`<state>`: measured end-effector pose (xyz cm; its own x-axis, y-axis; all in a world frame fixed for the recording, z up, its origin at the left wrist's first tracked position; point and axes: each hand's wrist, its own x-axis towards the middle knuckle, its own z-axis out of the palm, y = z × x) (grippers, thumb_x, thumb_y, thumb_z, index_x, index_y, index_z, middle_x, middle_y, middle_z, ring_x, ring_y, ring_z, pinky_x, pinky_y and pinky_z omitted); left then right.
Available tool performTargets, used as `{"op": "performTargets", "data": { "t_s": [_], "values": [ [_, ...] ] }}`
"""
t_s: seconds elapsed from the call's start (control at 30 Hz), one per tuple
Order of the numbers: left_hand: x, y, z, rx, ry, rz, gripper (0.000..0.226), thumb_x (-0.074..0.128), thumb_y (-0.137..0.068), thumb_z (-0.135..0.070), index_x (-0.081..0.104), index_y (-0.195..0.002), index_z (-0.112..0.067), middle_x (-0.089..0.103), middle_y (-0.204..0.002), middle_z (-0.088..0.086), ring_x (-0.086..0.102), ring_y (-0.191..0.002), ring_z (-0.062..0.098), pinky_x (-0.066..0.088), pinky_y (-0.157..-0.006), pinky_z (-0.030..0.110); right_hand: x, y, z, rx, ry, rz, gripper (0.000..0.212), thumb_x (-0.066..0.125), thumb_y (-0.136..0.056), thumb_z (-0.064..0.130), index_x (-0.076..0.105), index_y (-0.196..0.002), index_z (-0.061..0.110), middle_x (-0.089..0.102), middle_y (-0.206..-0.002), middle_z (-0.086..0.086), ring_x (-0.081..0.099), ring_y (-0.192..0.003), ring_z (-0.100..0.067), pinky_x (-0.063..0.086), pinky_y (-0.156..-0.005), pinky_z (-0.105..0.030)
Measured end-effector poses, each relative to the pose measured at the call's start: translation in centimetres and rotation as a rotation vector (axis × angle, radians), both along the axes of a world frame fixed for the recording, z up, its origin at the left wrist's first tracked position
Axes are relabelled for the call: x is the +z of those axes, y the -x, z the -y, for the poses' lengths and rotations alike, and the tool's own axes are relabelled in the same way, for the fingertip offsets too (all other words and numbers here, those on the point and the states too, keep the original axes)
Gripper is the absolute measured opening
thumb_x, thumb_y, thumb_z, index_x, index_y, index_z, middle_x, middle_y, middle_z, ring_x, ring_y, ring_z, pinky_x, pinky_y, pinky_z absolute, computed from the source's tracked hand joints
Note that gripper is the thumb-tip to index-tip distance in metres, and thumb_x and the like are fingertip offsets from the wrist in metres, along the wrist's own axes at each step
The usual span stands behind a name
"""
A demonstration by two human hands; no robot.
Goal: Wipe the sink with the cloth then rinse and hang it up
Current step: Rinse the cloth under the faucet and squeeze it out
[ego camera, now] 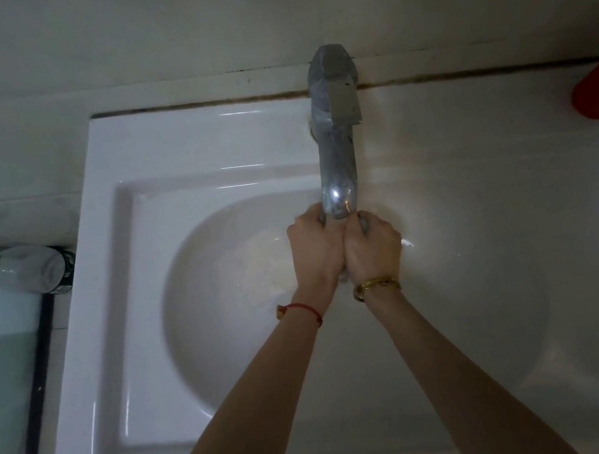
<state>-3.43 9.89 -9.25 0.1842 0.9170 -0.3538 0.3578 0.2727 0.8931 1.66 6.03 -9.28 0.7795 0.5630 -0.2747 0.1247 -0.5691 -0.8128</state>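
Grey cloth (364,224) (mostly hidden by fists)

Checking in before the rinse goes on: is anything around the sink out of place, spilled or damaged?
Two things stand out. A bottle lies on its side beside the sink's left rim. The seam behind the sink is dark and stained. Both hands, left and right, grip the cloth under the tap; no spill shows.
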Motion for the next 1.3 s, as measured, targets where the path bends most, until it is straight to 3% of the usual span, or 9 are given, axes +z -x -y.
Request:
{"op": "performTargets", "data": {
  "t_s": [0.17, 0.3, 0.4, 0.5, 0.7, 0.9, 0.97, 1.1, 1.3],
  "values": [
    [-0.2, 0.2, -0.3, -0.029, 0.07, -0.04, 0.041, 0.064, -0.089, -0.013, 0.045, -0.053, -0.012, 0.047, -0.049, 0.0, 0.042, -0.046, 0.006, 0.035, -0.044, 0.024, -1.1, 0.2, 0.0, 0.035, -0.163, 0.122, 0.043, 0.041, -0.088, 0.017, 0.027, -0.047, 0.023, 0.031, -0.042, 0.011, 0.038, -0.039, -0.008, 0.022, -0.044, -0.015],
    [-0.5, 0.2, -0.1, 0.082, 0.179, -0.017, 0.025, 0.06, -0.09, -0.017, 0.049, -0.068, -0.012, 0.054, -0.064, 0.004, 0.049, -0.06, 0.015, 0.041, -0.057, 0.029, -1.5, 0.1, 0.6, 0.054, -0.297, 0.226, 0.034, 0.041, -0.095, 0.014, 0.038, -0.061, 0.02, 0.034, -0.048, 0.015, 0.043, -0.043, -0.003, 0.025, -0.042, -0.01],
    [0.3, 0.5, 0.5, 0.173, 0.205, 0.006, 0.024, 0.071, -0.084, -0.031, 0.049, -0.087, -0.022, 0.06, -0.084, -0.004, 0.058, -0.072, 0.009, 0.046, -0.06, 0.02, -0.8, 0.4, 0.7, 0.016, -0.349, 0.026, 0.013, 0.046, -0.099, 0.015, 0.054, -0.091, 0.021, 0.056, -0.069, 0.012, 0.055, -0.062, 0.003, 0.039, -0.057, -0.007],
    [0.6, 0.6, 1.1, 0.158, 0.149, -0.03, 0.025, 0.071, -0.084, -0.038, 0.057, -0.092, -0.02, 0.061, -0.08, -0.008, 0.058, -0.07, 0.004, 0.042, -0.051, 0.01, -0.6, 0.7, 0.5, -0.028, -0.348, -0.196, 0.014, 0.049, -0.098, 0.012, 0.053, -0.104, 0.024, 0.062, -0.09, 0.01, 0.058, -0.076, 0.008, 0.045, -0.067, -0.008],
    [-0.2, 0.8, 1.3, 0.018, -0.015, -0.059, 0.034, 0.055, -0.097, -0.038, 0.049, -0.074, -0.014, 0.051, -0.059, -0.006, 0.043, -0.048, 0.002, 0.038, -0.048, 0.021, -1.5, 0.6, 0.3, 0.033, -0.089, 0.004, 0.022, 0.051, -0.094, 0.021, 0.053, -0.075, 0.01, 0.054, -0.074, -0.001, 0.048, -0.058, -0.002, 0.035, -0.051, -0.011],
    [-0.1, 0.6, 0.5, 0.037, 0.084, 0.022, 0.04, 0.061, -0.093, -0.016, 0.048, -0.058, 0.0, 0.049, -0.052, 0.002, 0.042, -0.044, 0.004, 0.035, -0.043, 0.019, -0.3, 0.4, -0.5, -0.039, -0.193, 0.014, 0.039, 0.043, -0.082, 0.006, 0.029, -0.047, 0.016, 0.03, -0.043, 0.005, 0.038, -0.039, -0.003, 0.026, -0.04, -0.012],
    [-0.2, 0.6, 0.4, 0.011, 0.056, 0.04, 0.041, 0.062, -0.091, -0.016, 0.053, -0.06, 0.01, 0.05, -0.053, 0.009, 0.044, -0.048, 0.011, 0.035, -0.045, 0.025, 0.1, 0.4, -0.5, -0.001, -0.243, 0.032, 0.037, 0.038, -0.078, 0.007, 0.026, -0.047, 0.023, 0.029, -0.043, 0.01, 0.041, -0.039, 0.002, 0.027, -0.04, -0.009],
    [-0.3, 0.7, 0.3, -0.039, 0.036, -0.013, 0.047, 0.057, -0.094, -0.017, 0.042, -0.05, -0.015, 0.043, -0.047, -0.004, 0.037, -0.044, 0.005, 0.032, -0.045, 0.023, -0.5, -0.2, -0.4, 0.113, -0.27, 0.058, 0.036, 0.039, -0.077, 0.008, 0.026, -0.049, 0.028, 0.029, -0.044, 0.014, 0.042, -0.04, 0.003, 0.025, -0.041, -0.009],
    [0.1, 1.3, 0.5, -0.014, 0.144, 0.161, 0.015, 0.049, -0.102, -0.021, 0.053, -0.087, -0.02, 0.058, -0.076, -0.001, 0.054, -0.064, 0.006, 0.048, -0.06, 0.023, -1.3, -1.8, 0.4, 0.147, -0.226, -0.035, 0.014, 0.062, -0.084, 0.025, 0.056, -0.087, 0.012, 0.057, -0.071, 0.006, 0.052, -0.061, 0.001, 0.039, -0.056, -0.011]
  ]
}}
